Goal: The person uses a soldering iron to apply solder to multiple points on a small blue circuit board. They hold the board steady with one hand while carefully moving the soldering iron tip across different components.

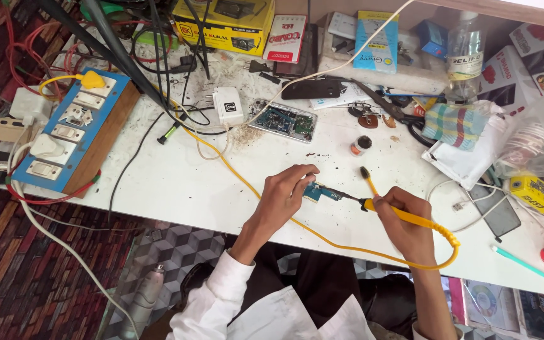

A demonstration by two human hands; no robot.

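Observation:
My left hand (286,193) pinches a small blue circuit board (322,192) against the white table (177,182). My right hand (405,217) grips a yellow soldering iron (390,209), its dark tip touching the right end of the board. The iron's yellow cable (234,169) loops under my wrists and runs up left across the table. A small brush (368,180) with a yellow handle also rises from my right hand's fingers.
A blue switchboard (73,129) with plugs sits at the left edge. An opened phone (283,120), a white charger (228,107) and a small flux tin (361,145) lie beyond the hands. Boxes, a bottle (465,53), a checked cloth (455,124) and a plastic bag crowd the back and right.

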